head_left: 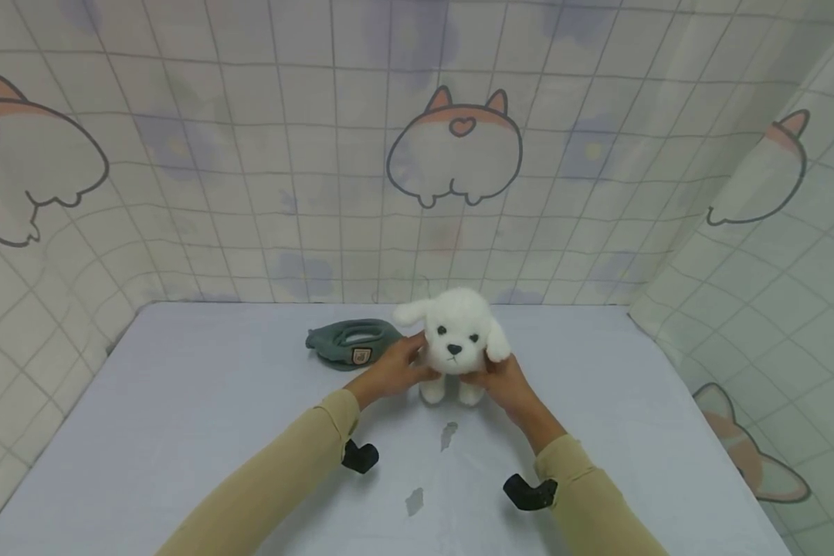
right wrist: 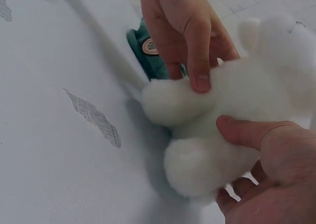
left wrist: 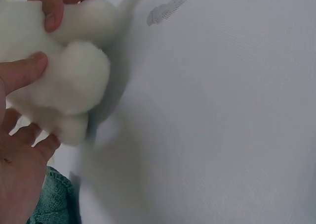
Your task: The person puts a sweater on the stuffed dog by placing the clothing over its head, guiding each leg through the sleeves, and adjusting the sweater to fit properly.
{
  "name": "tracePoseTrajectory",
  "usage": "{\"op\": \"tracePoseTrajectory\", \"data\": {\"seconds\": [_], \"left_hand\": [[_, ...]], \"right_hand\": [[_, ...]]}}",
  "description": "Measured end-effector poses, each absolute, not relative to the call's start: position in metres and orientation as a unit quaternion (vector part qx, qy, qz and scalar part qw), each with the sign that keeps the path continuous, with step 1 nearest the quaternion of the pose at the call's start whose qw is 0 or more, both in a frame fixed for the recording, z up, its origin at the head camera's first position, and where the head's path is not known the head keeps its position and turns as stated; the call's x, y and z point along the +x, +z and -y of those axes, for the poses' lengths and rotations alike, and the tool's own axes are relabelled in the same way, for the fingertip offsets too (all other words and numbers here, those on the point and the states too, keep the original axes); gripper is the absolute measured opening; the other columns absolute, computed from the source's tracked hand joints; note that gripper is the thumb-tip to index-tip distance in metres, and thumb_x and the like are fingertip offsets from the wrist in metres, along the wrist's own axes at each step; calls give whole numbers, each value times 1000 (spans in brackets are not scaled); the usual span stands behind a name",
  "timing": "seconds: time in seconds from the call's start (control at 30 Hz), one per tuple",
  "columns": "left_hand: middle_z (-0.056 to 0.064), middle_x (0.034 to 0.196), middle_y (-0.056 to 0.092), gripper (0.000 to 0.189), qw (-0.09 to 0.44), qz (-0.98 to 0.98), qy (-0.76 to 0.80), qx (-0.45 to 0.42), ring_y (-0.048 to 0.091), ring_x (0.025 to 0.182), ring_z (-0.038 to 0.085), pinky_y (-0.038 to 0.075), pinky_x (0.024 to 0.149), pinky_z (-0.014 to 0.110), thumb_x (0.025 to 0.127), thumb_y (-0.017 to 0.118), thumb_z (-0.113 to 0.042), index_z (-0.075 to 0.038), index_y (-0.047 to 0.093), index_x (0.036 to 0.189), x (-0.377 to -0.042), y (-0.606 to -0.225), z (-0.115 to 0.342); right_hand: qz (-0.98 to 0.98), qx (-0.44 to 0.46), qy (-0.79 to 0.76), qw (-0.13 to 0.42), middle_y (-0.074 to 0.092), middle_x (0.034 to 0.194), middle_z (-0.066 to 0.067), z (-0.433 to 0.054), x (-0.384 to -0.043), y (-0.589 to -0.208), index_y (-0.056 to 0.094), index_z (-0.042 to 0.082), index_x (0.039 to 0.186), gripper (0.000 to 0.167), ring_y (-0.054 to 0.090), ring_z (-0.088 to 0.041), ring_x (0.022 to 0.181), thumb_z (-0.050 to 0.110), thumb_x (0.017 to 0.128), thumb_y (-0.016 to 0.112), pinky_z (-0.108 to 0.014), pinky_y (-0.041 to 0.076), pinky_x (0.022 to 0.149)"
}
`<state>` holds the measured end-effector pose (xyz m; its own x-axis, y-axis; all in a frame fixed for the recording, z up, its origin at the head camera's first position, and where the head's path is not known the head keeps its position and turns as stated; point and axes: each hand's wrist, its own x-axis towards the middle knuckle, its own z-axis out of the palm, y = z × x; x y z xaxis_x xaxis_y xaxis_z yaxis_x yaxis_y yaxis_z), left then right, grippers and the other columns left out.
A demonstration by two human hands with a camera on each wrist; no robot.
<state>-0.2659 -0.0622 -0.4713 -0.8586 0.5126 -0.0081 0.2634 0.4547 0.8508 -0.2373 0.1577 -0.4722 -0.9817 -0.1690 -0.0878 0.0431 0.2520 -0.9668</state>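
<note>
A white plush dog with floppy ears and a dark nose faces the head camera near the back of the table. My left hand grips its body from the left, the thumb across the chest. From the other side my right hand grips it too, thumb in front and fingers behind. In the right wrist view the plush dog's legs hang close over the table, casting a shadow. Beside my left hand lies a green knitted garment with a small patch.
The white table has two grey marks, one just in front of the dog. A tiled-pattern curtain with cartoon corgis stands behind and at both sides. Black wrist mounts stick out from the sleeves.
</note>
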Motion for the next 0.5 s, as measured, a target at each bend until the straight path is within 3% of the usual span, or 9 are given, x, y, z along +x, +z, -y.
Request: {"op": "tracePoseTrajectory", "data": {"seconds": [0.2, 0.5], "left_hand": [[6, 158, 30, 78, 117, -845, 463, 239, 30, 146, 27, 32, 115, 45, 88, 71, -21, -19, 28, 153, -263, -476, 64], [8, 158, 30, 83, 110, -849, 451, 253, 31, 145, 29, 31, 116, 47, 89, 70, -23, -19, 20, 156, -259, -481, 66]], "right_hand": [[-788, -19, -607, 99, 33, 155, -12, -154, -226, -463, 35, 6, 145, 75, 22, -31, 148, 0, 79, 71, -50, 14, 122], [-800, -34, -594, 81, 31, 157, -7, -157, -231, -487, 34, 11, 146, 77, 19, -28, 149, 6, 80, 74, -48, 13, 122]]}}
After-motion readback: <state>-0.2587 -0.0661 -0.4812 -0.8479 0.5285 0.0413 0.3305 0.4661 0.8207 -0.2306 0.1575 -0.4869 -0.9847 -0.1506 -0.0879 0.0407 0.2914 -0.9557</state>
